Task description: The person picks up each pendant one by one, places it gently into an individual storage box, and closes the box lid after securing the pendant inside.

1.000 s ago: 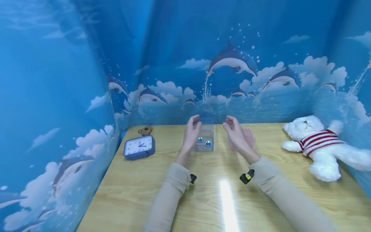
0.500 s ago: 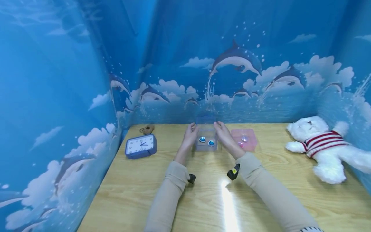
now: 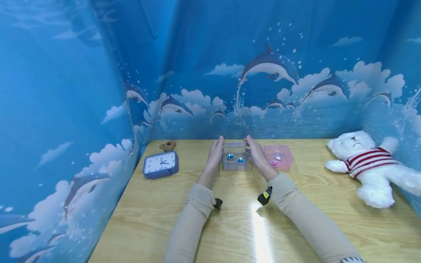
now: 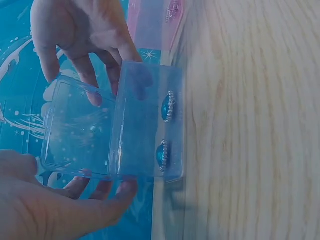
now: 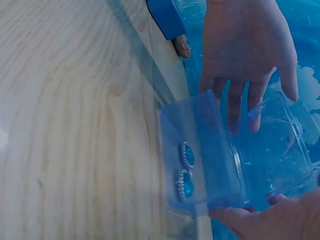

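A clear bluish plastic box (image 3: pixel 235 166) stands near the table's back edge with two blue gems (image 3: pixel 230 157) inside, each rimmed with small beads in the wrist views. Its hinged lid (image 4: pixel 80 130) is raised at the back. My left hand (image 3: pixel 214 153) is along the box's left side, fingers fairly straight and fingertips at the lid's edge. On the opposite side, my right hand (image 3: pixel 257 155) reaches along box and lid with extended fingers. From the right wrist view, the left hand's fingers (image 5: pixel 234 102) overlap the lid's near corner.
Right of the box sits a pink box (image 3: pixel 286 157) with a clear and a pink gem. A white teddy bear (image 3: pixel 361 164) in a striped sweater lies farther right. At left are a blue clock (image 3: pixel 161 165) and a small brown object (image 3: pixel 169 145). A dolphin-print curtain (image 3: pixel 197 73) hangs behind.
My right hand has moved left from in front of the pink box to the clear box's side. In the head view, the lid has since tipped lower, with both hands beside it.
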### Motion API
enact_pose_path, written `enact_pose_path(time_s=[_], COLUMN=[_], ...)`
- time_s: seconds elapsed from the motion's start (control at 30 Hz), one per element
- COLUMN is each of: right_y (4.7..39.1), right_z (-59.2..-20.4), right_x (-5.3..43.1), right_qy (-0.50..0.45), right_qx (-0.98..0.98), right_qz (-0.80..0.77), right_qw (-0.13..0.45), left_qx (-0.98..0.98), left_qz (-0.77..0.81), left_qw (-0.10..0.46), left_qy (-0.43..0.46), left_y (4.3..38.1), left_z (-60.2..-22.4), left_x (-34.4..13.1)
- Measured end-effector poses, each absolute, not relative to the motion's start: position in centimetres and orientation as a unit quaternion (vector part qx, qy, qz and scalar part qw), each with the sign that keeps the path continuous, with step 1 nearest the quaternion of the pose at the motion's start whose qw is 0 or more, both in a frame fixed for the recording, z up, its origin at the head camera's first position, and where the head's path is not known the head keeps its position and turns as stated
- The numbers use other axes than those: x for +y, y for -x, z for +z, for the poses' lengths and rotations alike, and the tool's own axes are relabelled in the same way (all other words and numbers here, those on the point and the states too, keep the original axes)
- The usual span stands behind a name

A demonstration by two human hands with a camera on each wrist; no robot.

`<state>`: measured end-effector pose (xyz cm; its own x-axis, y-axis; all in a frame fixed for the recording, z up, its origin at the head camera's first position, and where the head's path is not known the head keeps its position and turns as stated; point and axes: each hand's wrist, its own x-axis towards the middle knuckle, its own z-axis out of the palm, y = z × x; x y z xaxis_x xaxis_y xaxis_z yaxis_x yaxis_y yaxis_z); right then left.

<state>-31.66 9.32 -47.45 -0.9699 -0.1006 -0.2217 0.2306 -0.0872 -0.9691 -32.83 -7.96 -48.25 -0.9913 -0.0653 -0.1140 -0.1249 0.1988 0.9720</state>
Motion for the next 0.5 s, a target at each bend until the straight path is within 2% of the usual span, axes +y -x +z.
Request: enact_pose_path(time_s=[0.3, 0.5], right_y=[31.4, 30.9], right_z=[-48.2, -48.8], right_x=[9.4, 9.4], right_qy=[-0.028, -0.011], right_qx=[0.734, 0.776], right_qz=[-0.674, -0.627], right_qw=[0.074, 0.07], left_qx=[0.778, 0.776], left_qz=[0.627, 0.629], left_qw=[0.009, 0.022], left_qy=[0.049, 0.032], left_y=[32.2, 31.9], left_z=[-48.5, -49.2], left_x=[-8.1, -8.7])
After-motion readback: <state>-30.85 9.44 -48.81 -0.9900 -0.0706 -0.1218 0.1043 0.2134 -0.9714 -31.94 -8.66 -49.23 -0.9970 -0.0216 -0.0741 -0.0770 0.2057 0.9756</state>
